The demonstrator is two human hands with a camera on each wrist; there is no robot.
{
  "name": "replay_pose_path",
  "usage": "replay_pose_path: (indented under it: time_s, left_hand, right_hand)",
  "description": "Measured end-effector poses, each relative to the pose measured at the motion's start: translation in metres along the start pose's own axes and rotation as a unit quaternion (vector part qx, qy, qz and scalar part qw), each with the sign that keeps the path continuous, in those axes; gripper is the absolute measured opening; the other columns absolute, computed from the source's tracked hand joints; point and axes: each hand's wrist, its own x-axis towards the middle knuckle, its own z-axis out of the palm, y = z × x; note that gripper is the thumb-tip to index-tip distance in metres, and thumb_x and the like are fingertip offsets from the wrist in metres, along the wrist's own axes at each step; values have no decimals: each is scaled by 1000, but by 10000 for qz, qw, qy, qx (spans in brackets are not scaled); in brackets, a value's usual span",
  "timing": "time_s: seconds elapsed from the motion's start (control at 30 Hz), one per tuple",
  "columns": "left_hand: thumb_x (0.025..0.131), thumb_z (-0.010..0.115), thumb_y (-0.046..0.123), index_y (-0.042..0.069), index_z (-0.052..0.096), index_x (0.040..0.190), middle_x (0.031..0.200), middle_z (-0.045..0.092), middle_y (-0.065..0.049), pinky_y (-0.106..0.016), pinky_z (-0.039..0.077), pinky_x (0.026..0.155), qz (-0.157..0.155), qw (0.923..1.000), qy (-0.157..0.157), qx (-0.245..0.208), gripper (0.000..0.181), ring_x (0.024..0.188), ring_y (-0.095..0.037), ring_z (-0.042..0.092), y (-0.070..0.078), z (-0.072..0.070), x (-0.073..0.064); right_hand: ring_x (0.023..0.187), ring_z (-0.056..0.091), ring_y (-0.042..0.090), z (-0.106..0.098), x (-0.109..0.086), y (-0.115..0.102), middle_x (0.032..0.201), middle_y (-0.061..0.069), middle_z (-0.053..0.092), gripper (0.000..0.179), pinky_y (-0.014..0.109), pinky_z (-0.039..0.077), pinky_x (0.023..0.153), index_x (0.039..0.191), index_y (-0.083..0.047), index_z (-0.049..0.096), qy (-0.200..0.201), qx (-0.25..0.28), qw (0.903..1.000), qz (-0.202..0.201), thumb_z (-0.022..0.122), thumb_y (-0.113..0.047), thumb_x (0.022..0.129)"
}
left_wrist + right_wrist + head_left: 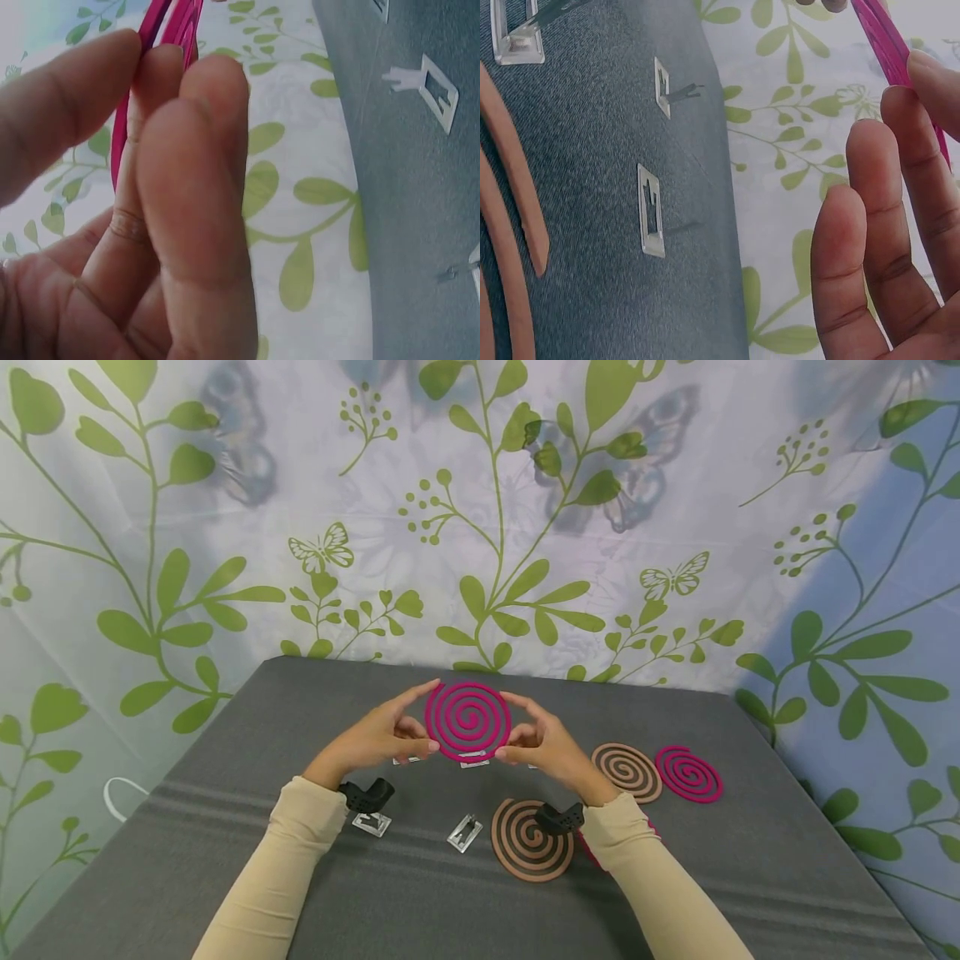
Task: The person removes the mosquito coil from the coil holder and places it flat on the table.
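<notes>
A pink mosquito coil (471, 718) is held upright above the grey table, its flat spiral facing the head camera. My left hand (382, 735) pinches its left edge between thumb and fingers. On the opposite edge, my right hand (551, 739) grips with thumb and forefinger. Edge-on, the pink coil (889, 45) appears thin in the right wrist view, where the other fingers extend beside it. Small metal coil stands lie below: one stand (372, 824) by the left wrist, another stand (465, 833) between the forearms, and several farther back, partly hidden behind the hands and coil.
Below the right wrist lies a brown coil (516, 860), with a pink coil (592, 850) mostly covered by the sleeve. Farther right are another brown coil (651, 781) and a pink coil (690, 774). Leaf-patterned cloth (405, 560) hangs behind the grey table (247, 793).
</notes>
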Motion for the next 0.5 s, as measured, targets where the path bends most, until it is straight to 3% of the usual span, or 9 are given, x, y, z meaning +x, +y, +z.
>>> replay_pose_path:
  time_s: [0.1,0.23,0.33,0.5]
  left_hand:
    - [101,77,9,10,18,174,95,77,-9,-40,60,72,-10,9999,9,119,94,87,-36,73,3,5,0]
    - [102,76,10,10,17,174,94,77,-6,-39,59,72,-17,9997,-21,258,93,90,-36,74,6,12,1]
    - [103,76,11,11,17,175,94,77,-7,-38,59,73,-55,9996,-45,289,93,85,-22,74,6,16,3]
    - [103,76,13,13,17,175,95,76,-9,-37,59,73,-72,9995,-76,282,94,85,-22,74,6,24,5]
  right_hand:
    - [78,69,22,-3,-4,0,86,-1,72,88,30,57,75,169,-4,31,37,-62,10000,50,77,8,95]
    - [78,69,17,-6,-8,3,88,0,72,89,33,60,78,170,-4,29,-45,141,9998,125,77,7,96]
    - [78,69,14,-10,-12,6,89,-1,73,90,34,60,79,170,-3,27,-136,296,9994,97,77,6,96]
    - [81,72,15,-15,-18,9,89,-3,73,90,38,62,83,170,-2,27,-119,228,9996,88,78,5,96]
